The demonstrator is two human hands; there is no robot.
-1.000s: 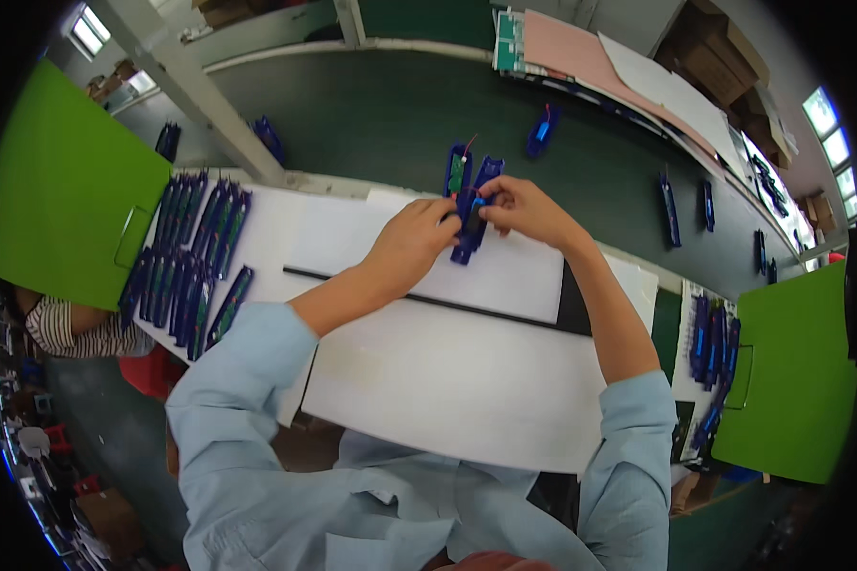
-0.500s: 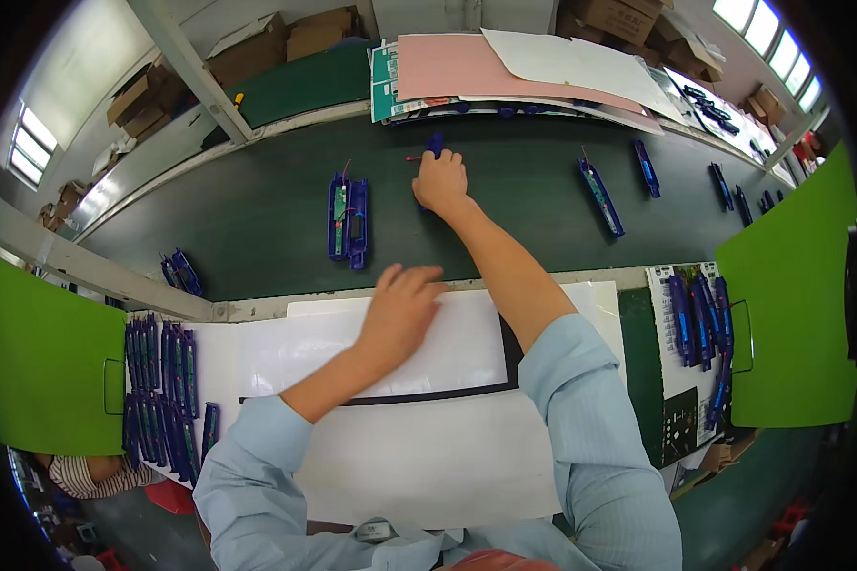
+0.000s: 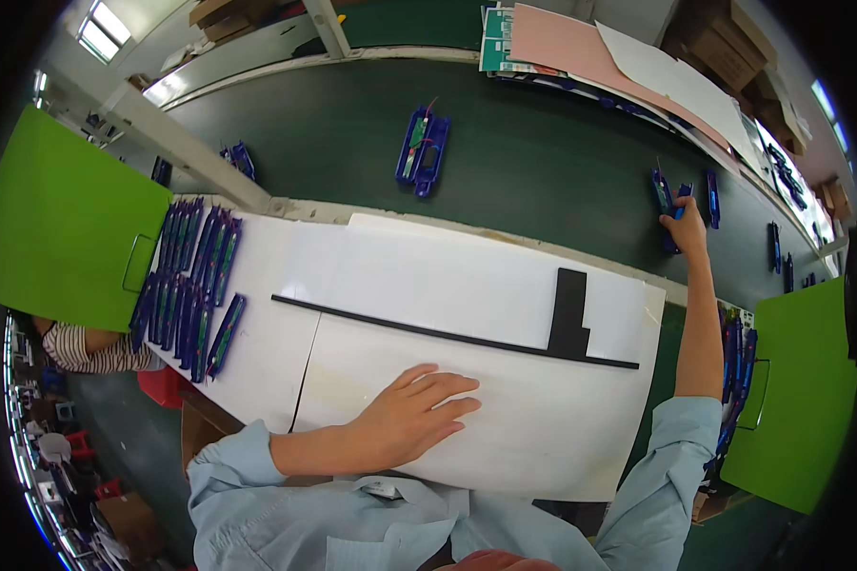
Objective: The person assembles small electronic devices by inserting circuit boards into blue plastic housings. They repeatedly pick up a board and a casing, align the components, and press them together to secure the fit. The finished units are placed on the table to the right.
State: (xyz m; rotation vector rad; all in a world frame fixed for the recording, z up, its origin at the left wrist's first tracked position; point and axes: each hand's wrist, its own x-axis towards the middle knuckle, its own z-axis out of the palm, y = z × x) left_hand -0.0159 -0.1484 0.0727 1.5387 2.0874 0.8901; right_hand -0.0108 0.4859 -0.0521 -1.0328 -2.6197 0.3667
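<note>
Pointing toward the dark-green table [image 3: 543, 171]'s near edge, a long blue plastic casing [image 3: 661, 193] adjoins the nearer right hand [image 3: 686, 229], clasp unclear.

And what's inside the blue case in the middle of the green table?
A green board sits in the left half of the blue case, with a red wire at the top. The board covers what's underneath.
</note>
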